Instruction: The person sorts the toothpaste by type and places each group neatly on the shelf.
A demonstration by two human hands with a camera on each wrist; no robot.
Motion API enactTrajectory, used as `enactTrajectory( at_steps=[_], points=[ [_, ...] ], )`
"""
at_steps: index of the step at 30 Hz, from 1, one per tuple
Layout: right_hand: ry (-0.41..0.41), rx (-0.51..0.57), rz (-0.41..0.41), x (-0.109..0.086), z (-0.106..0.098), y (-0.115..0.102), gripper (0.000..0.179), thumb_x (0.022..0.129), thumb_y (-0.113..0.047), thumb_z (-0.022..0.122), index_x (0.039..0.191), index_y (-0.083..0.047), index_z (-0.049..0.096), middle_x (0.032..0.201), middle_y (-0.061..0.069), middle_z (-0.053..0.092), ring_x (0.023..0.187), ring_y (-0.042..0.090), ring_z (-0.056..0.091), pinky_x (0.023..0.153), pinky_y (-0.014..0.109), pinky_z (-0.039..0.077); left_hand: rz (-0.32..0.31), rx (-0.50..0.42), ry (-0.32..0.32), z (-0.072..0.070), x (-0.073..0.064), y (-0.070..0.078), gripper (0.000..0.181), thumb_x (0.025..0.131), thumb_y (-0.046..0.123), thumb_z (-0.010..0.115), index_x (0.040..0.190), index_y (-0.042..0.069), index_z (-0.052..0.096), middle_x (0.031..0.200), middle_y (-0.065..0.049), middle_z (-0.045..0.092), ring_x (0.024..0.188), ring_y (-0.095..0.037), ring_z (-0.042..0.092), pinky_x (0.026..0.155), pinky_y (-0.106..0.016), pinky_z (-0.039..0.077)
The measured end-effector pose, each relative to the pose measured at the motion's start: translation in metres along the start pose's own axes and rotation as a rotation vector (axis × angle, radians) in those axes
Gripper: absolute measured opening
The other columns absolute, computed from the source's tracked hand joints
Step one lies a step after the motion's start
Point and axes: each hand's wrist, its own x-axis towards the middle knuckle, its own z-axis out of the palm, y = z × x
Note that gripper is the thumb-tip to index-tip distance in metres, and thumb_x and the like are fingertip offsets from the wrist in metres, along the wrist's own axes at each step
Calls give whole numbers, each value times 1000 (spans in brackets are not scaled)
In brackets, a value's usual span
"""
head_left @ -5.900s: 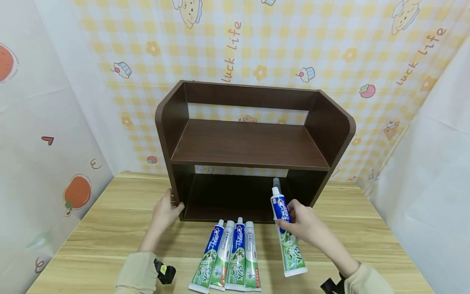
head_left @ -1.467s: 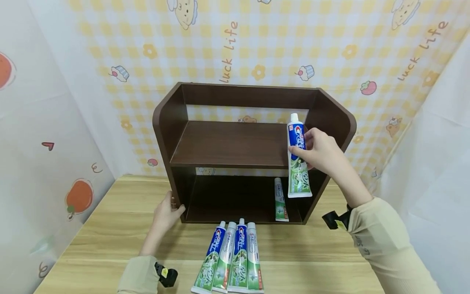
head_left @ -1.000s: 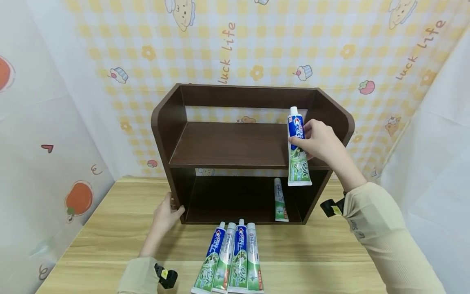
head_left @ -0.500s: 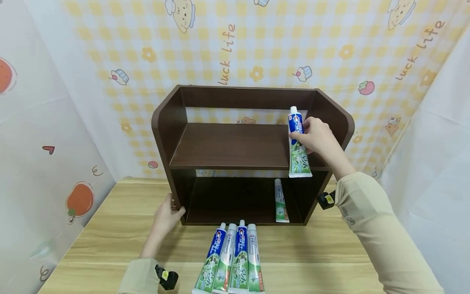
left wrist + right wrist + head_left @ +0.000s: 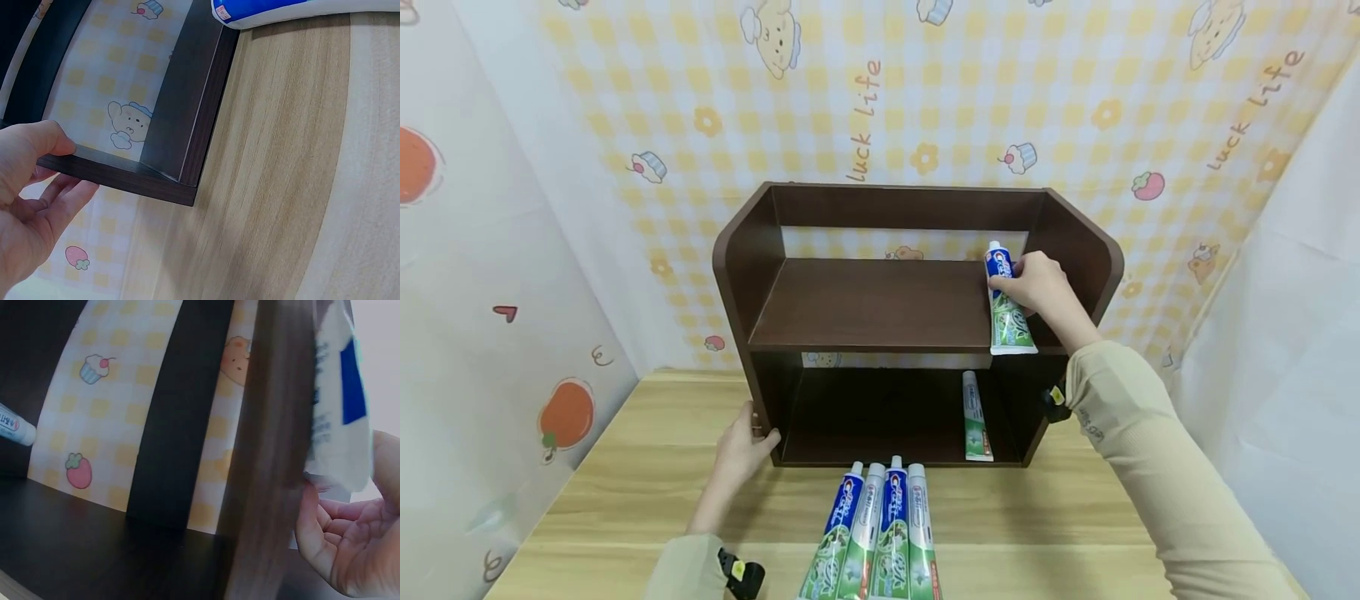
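My right hand pinches a blue and green Crest toothpaste tube between thumb and fingers, cap end away from me. The tube overlaps the right end of the upper board of a dark brown two-tier shelf. In the right wrist view, the tube is seen from its pale back, close by the board's edge. My left hand grips the shelf's left side panel, thumb inside and fingers outside, as the left wrist view shows. On the lower tier, a grey and green toothpaste tube lies near the right wall.
Several toothpaste tubes lie side by side on the wooden table before the shelf, blue ones alternating with grey ones. A yellow checked cloth hangs behind, with pale cloth walls at both sides.
My right hand has raised the Crest tube from the lower tier's front to the upper tier, then moved it farther in over the board. My left hand keeps its grip on the side panel.
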Motion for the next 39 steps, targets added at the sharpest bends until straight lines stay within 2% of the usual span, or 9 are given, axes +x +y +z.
enactTrajectory(
  at_steps=[5,9,13,22,26,31,34,39],
  points=[
    [-5,-37,37,4,4,1,48,86,-31,58,109,11,53,96,24,56,67,21,59,53,29,54,10,-13,11,2,-1,-1,44,84,13,57,120,-5,39,109,-28,57,96,-40,60,75,-45,52],
    [3,-83,44,5,5,1,49,86,-33,57,108,11,53,94,23,56,69,23,58,53,27,53,22,-7,20,2,-2,-1,47,83,13,57,121,-7,38,108,-29,57,95,-40,61,75,-46,52],
    [10,-134,34,5,5,0,45,86,-34,56,100,8,56,86,19,57,65,21,55,50,24,47,28,-10,23,3,-2,-1,47,83,12,57,122,-7,38,108,-30,57,94,-40,61,76,-46,52],
    [-14,-157,21,4,6,-2,38,86,-35,56,83,3,58,66,8,53,58,17,50,49,24,42,37,-17,45,1,-3,-1,49,82,11,58,122,-8,38,105,-29,59,92,-39,62,76,-47,51],
    [-75,-178,18,4,7,-3,40,88,-34,52,92,5,55,72,11,53,59,16,51,49,24,45,26,-15,39,1,-3,-2,53,82,13,58,126,-10,36,106,-29,58,92,-39,62,77,-46,51],
    [-117,-237,4,-1,8,-3,53,87,-37,52,110,11,49,89,19,55,70,21,54,57,26,46,27,-15,33,1,-5,-4,55,83,13,58,127,-10,34,108,-30,58,93,-40,62,77,-47,51],
    [-111,-254,-16,-7,7,-4,57,87,-39,52,114,12,47,95,23,55,75,24,55,61,28,47,36,-11,39,1,-5,-3,53,82,12,58,125,-10,36,107,-30,58,93,-40,62,77,-47,51],
    [-42,-247,-100,-21,3,-6,52,86,-36,55,109,11,51,89,20,55,73,24,52,57,26,42,38,-12,52,1,-5,-3,50,82,13,57,123,-8,38,106,-28,59,92,-38,62,77,-47,51]
  ],
)
